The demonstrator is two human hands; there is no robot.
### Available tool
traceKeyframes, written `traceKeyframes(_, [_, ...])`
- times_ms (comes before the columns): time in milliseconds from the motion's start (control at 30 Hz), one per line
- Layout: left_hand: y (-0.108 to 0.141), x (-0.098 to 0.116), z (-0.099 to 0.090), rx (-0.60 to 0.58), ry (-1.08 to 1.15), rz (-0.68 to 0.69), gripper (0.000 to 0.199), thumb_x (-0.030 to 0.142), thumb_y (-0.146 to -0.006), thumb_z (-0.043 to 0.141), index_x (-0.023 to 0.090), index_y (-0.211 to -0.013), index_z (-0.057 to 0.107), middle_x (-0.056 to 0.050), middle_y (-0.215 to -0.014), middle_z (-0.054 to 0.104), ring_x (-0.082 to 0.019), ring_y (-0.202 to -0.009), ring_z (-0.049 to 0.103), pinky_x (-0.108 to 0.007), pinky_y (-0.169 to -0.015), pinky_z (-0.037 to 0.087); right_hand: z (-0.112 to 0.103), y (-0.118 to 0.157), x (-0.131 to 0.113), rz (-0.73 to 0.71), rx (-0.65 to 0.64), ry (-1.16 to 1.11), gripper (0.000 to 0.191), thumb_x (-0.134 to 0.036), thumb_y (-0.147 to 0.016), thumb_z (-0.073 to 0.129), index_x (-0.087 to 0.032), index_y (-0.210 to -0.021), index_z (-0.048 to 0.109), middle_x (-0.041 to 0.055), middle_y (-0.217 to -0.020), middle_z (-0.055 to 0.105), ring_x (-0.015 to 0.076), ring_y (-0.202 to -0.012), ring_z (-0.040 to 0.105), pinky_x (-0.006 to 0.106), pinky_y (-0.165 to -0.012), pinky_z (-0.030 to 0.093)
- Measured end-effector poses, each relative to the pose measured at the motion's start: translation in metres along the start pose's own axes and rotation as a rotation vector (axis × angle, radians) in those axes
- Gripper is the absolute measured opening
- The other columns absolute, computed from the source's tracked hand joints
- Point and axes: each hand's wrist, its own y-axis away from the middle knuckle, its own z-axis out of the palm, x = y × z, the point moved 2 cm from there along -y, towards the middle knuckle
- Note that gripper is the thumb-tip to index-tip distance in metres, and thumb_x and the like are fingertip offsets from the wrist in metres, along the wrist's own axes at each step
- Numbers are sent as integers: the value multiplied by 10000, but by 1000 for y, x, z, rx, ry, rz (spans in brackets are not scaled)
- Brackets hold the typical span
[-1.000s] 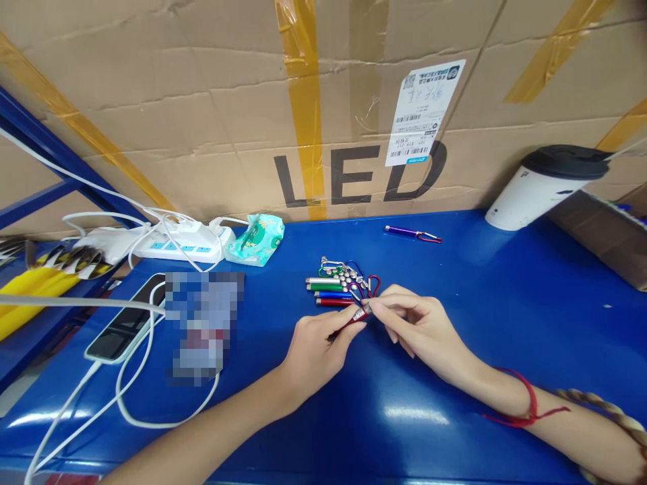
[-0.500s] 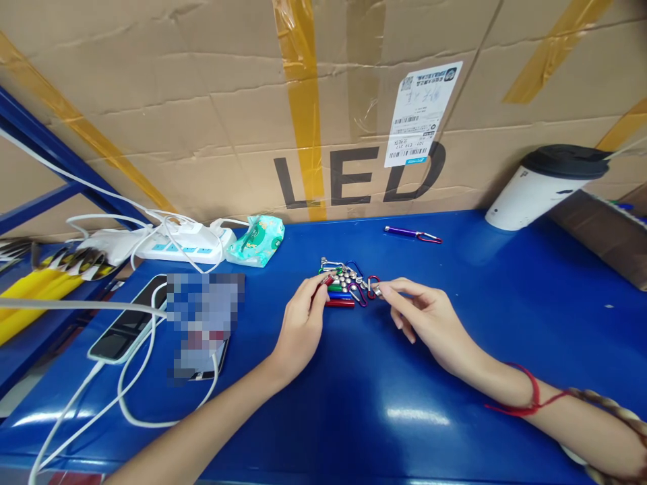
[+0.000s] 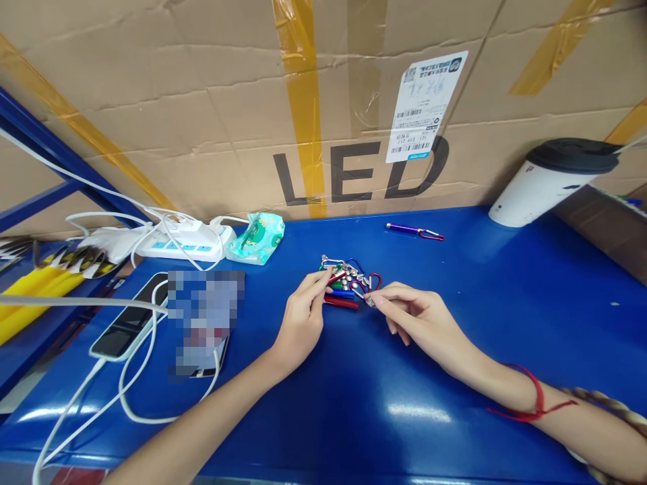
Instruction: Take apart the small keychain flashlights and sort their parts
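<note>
My left hand (image 3: pixel 304 313) pinches a short red tube (image 3: pixel 337 277) between thumb and fingertips. My right hand (image 3: pixel 412 310) is closed at the fingertips on a small silver piece (image 3: pixel 371 300), just right of the tube. Between and behind the hands lies a pile of small silver parts (image 3: pixel 352 275) with coloured carabiner clips, among them a red one (image 3: pixel 375 281). A blue tube (image 3: pixel 342 294) and another red tube (image 3: pixel 342 303) lie flat at the front of the pile, with a green one partly hidden behind them.
A purple tube with a red clip (image 3: pixel 404 230) lies farther back. At the back right stands a lidded white cup (image 3: pixel 530 192). On the left are a power strip (image 3: pixel 187 249), a wipes packet (image 3: pixel 257 239), a phone (image 3: pixel 132 320) and white cables. A large cardboard box (image 3: pixel 212 135) stands behind.
My right hand has moved slightly left with the silver piece, closer to my left hand. The red tube in my left hand now points more to the right.
</note>
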Motion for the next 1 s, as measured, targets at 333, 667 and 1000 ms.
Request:
traceKeyframes(333, [0, 4, -4, 86, -100, 166, 327, 140, -893, 440, 177, -1161, 625, -75, -1179, 640, -188, -1123, 574, -310, -999, 434, 0, 1, -1, -53, 0, 29, 295, -422, -766, 625, -143, -816, 708, 18, -727, 551, 33, -404, 416, 175, -336, 369])
traceKeyframes(667, [1, 8, -4, 123, -226, 335, 339, 84, -886, 437, 194, -1143, 630, -85, -1118, 671, -173, -1056, 614, -313, -938, 483, 1, 0, -2, -106, -17, 65, 255, -391, -783, 618, -152, -792, 707, 26, -739, 570, 41, -420, 444, 185, -346, 366])
traceKeyframes(1000, [5, 20, -9, 119, -7, 129, 271, 108, -897, 420, 181, -1000, 660, -61, -1003, 629, -111, -743, 602, -233, -715, 513, -8, -6, 0, -239, 74, 161, 257, -411, -803, 609, -173, -816, 707, 29, -746, 602, 75, -465, 499, 214, -390, 406])
